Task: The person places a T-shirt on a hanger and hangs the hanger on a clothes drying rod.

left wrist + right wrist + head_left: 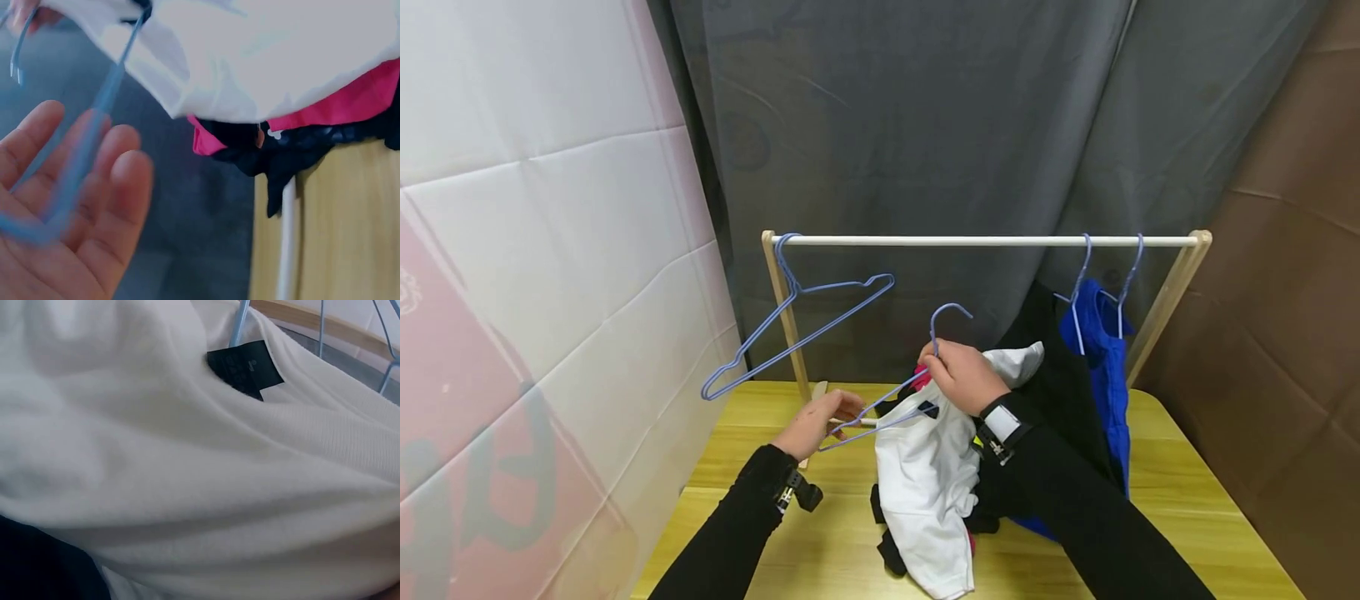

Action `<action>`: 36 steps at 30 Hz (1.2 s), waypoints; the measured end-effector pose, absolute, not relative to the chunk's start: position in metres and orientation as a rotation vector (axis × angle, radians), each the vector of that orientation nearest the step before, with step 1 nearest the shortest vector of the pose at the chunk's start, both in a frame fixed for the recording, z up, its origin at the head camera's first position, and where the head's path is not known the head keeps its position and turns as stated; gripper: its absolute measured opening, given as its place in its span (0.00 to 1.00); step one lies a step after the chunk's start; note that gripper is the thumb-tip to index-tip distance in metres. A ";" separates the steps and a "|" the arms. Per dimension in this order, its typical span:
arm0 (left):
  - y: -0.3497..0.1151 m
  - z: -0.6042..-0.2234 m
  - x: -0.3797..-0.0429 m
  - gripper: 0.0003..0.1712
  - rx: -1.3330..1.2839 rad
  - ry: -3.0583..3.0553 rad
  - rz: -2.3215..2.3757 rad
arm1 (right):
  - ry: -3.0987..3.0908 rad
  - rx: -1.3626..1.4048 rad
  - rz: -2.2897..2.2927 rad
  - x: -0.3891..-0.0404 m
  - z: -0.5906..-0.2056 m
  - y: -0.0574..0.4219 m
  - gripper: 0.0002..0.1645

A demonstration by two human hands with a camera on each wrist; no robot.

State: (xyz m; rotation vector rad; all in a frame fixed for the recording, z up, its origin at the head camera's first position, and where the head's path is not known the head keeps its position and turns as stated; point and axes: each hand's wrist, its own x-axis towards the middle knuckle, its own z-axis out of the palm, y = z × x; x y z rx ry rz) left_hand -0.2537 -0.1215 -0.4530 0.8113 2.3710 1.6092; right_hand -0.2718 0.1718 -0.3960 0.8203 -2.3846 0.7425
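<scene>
A light-blue wire hanger (934, 323) is gripped near the base of its hook by my right hand (961, 375). One side of the hanger reaches into the white shirt (925, 479), passing through the neck opening; its other end sticks out to the left. Around that free end is my left hand (822, 422), its fingers loosely bent and not closed on the wire in the left wrist view. The right wrist view shows the shirt's collar with a black label (247, 369), but the right fingers are mostly hidden there.
Empty blue hangers (801, 290) hang at the left end of a white rail (917, 241). Black clothing (1048, 358) and blue clothing (1101, 358) hang at its right. Pink and black clothes (350, 103) lie beneath the shirt on the wooden table (820, 533).
</scene>
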 end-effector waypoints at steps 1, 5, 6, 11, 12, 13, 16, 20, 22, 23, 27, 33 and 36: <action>-0.125 -0.456 -0.255 0.33 0.809 2.358 1.649 | -2.379 0.812 0.771 -0.272 -0.396 0.173 0.09; -0.133 -0.467 -0.259 0.25 0.836 2.363 1.651 | -2.359 0.793 0.845 -0.271 -0.394 0.177 0.09; -0.133 -0.469 -0.260 0.24 0.849 2.354 1.634 | -2.360 0.791 0.847 -0.271 -0.393 0.177 0.09; -0.129 -0.479 -0.260 0.20 0.932 2.304 1.589 | -2.373 0.794 0.843 -0.271 -0.393 0.179 0.09; -0.128 -0.481 -0.260 0.20 0.963 2.320 1.578 | -2.371 0.789 0.860 -0.271 -0.393 0.180 0.10; -0.127 -0.482 -0.260 0.20 1.000 2.333 1.565 | -2.364 0.785 0.884 -0.271 -0.393 0.180 0.10; -0.122 -0.485 -0.259 0.19 1.157 2.403 1.479 | -2.330 0.761 0.951 -0.273 -0.394 0.181 0.11; -0.109 -0.492 -0.259 0.22 1.270 2.553 1.282 | -2.280 0.744 1.008 -0.276 -0.397 0.183 0.10; -0.100 -0.496 -0.257 0.23 1.235 2.646 1.167 | -2.270 0.743 1.025 -0.276 -0.397 0.183 0.10; -0.097 -0.497 -0.257 0.22 1.218 2.705 1.090 | -2.272 0.740 1.032 -0.276 -0.398 0.183 0.10; -0.088 -0.498 -0.253 0.11 1.194 2.851 0.900 | -2.292 0.721 1.031 -0.275 -0.398 0.185 0.10; -0.090 -0.493 -0.248 0.13 1.239 2.944 0.844 | -2.324 0.699 0.978 -0.276 -0.397 0.191 0.12; -0.095 -0.488 -0.246 0.19 1.178 2.951 0.822 | -2.349 0.667 0.969 -0.277 -0.395 0.198 0.13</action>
